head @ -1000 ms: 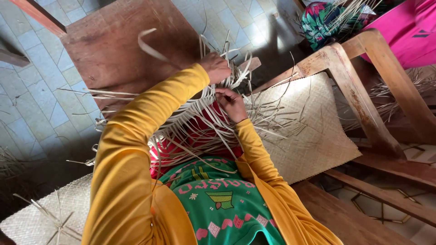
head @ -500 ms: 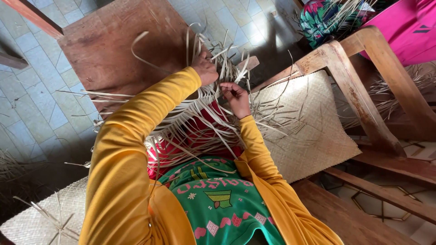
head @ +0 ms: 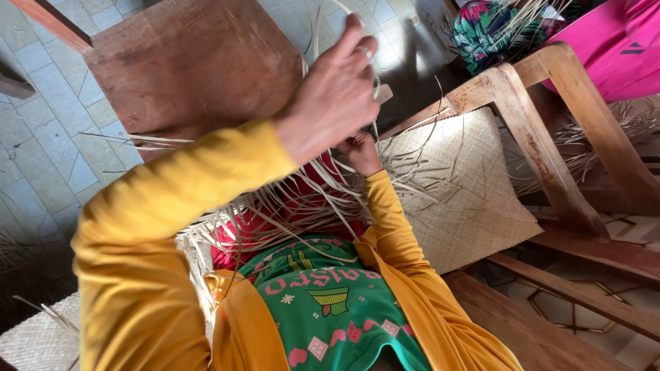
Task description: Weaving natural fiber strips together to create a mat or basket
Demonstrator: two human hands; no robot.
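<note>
Nearest, over the lap in a green patterned top and yellow sleeves, a half-woven piece of pale straw strips (head: 295, 206) fans out loose ends, with the right hand (head: 359, 152) at its far edge, its grip closed on the strips though the fingers are partly hidden. Above the weaving, the left hand (head: 337, 96) is raised, its fingers pinched shut on thin straw strands (head: 315, 31) that rise past it. Right of the weaving lies a finished woven mat (head: 467, 185) beside a wooden chair frame (head: 536, 130); beyond the weaving stands a brown wooden board (head: 192, 62) on the tiled floor (head: 41, 144).
</note>
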